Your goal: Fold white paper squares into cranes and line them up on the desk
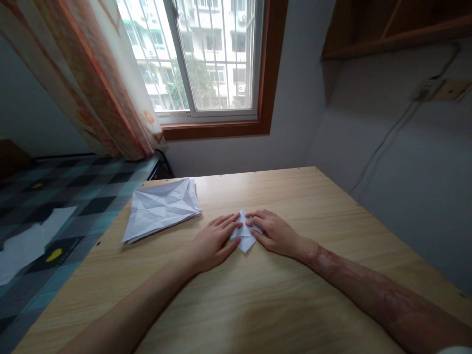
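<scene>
A small piece of folded white paper (245, 244), roughly diamond-shaped with visible creases, lies flat on the wooden table (295, 305). My left hand (217, 241) rests over its left side, fingers stretched out and fingertips touching the paper. From the other side, my right hand (275, 232) lies on the right part of the paper with its fingers spread out. Both hands cover the paper's side corners, while the top and bottom points show between them.
Creased white paper sheets (164, 206) lie stacked at the table's back left. Beside the table, a bed with a checked cover (92, 182) holds more white paper (25, 246). A window (221, 59), a curtain (99, 73) and a wall shelf (398, 34) surround the table.
</scene>
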`<state>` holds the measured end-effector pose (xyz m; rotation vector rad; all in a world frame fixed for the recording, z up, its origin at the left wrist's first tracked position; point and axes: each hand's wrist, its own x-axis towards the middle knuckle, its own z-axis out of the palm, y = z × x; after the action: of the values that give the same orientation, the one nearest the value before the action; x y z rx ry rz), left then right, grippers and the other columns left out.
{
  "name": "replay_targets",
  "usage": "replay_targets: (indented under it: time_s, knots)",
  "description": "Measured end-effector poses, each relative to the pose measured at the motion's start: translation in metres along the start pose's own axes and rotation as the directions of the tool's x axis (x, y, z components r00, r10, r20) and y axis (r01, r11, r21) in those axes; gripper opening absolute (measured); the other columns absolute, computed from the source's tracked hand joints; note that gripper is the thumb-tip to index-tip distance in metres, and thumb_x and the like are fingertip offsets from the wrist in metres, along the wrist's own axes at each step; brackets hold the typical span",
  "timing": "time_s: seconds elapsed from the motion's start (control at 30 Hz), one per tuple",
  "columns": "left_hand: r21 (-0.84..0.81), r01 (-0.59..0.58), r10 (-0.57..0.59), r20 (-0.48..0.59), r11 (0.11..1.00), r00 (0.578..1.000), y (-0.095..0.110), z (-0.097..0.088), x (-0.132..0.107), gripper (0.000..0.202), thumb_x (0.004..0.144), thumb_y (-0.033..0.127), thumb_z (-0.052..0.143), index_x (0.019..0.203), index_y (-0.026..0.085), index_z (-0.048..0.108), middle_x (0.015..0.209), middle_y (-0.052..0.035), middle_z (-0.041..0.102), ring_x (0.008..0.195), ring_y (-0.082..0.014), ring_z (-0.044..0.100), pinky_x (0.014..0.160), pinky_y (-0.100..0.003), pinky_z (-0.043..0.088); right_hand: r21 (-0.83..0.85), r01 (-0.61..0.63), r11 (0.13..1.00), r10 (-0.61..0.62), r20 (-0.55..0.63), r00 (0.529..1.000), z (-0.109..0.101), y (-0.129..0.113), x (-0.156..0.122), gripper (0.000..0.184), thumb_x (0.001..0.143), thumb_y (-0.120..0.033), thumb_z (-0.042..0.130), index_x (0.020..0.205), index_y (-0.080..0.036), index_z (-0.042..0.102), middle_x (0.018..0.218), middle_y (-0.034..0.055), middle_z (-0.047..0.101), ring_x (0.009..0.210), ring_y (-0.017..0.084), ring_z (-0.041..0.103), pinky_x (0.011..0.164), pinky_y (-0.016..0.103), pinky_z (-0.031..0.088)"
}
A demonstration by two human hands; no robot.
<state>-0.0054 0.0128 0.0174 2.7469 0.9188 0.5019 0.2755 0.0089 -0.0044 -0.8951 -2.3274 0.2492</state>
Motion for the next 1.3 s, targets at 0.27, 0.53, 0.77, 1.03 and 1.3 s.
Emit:
replay_targets:
  time_s: [0.27,0.53,0.77,1.03,1.3]
  knots:
    - [-0.007,-0.037,0.037,0.036,0.999,0.999,0.0,-0.005,-0.001,0.073,0.101,0.063,0.071,0.162,0.027,0.055,0.174,-0.0126,0.051,0.161,-0.0365,0.049,0.133,-0.059,0.039,0.012,0.004,1.0,-0.004,-0.007,1.0,-0.001,-0.002,-0.001,0.023,0.103,-0.022,0.072,0.125,-0.024,0.073,0.139,0.0122,0.073,0.128,0.03,0.069,0.113,0.05,0.056]
    - [0.066,-0.107,0.114,-0.111,0.992,0.987,0.004,-0.003,0.001,0.056,0.093,0.064,0.081,0.135,0.027,0.075,0.144,-0.012,0.077,0.13,-0.0358,0.073,0.114,-0.056,0.055,-0.018,0.01,1.0,-0.01,0.027,1.0,-0.005,-0.008,0.0,0.031,0.103,-0.032,0.074,0.132,-0.022,0.069,0.141,0.0141,0.072,0.129,0.032,0.068,0.114,0.051,0.054]
    - [0.089,-0.087,0.103,-0.186,0.992,0.977,0.009,-0.004,0.001,0.03,0.101,0.053,0.077,0.114,0.026,0.08,0.122,-0.0089,0.084,0.106,-0.0289,0.08,0.094,-0.045,0.061,-0.024,0.078,0.997,-0.077,0.037,0.996,-0.012,-0.017,0.001,0.036,0.094,-0.044,0.083,0.123,-0.025,0.071,0.127,0.0113,0.076,0.115,0.032,0.069,0.107,0.05,0.053]
    - [0.007,-0.113,0.112,-0.18,0.994,0.977,0.007,-0.003,0.002,0.017,0.11,0.031,0.064,0.101,0.025,0.077,0.106,-0.0044,0.084,0.094,-0.0221,0.077,0.085,-0.036,0.057,-0.005,0.069,0.998,-0.069,0.007,0.998,-0.002,-0.01,0.001,0.012,0.105,-0.024,0.068,0.094,-0.023,0.068,0.097,0.0063,0.075,0.093,0.024,0.067,0.09,0.039,0.052]
    - [-0.163,0.03,-0.059,-0.18,0.986,0.982,0.005,-0.002,0.001,0.011,0.105,0.024,0.063,0.106,0.023,0.074,0.101,-0.0043,0.078,0.08,-0.0169,0.073,0.072,-0.028,0.057,0.066,-0.026,0.997,0.027,-0.019,0.999,-0.002,-0.009,0.002,0.009,0.101,-0.018,0.072,0.105,-0.022,0.066,0.094,0.0039,0.07,0.09,0.023,0.064,0.083,0.035,0.051]
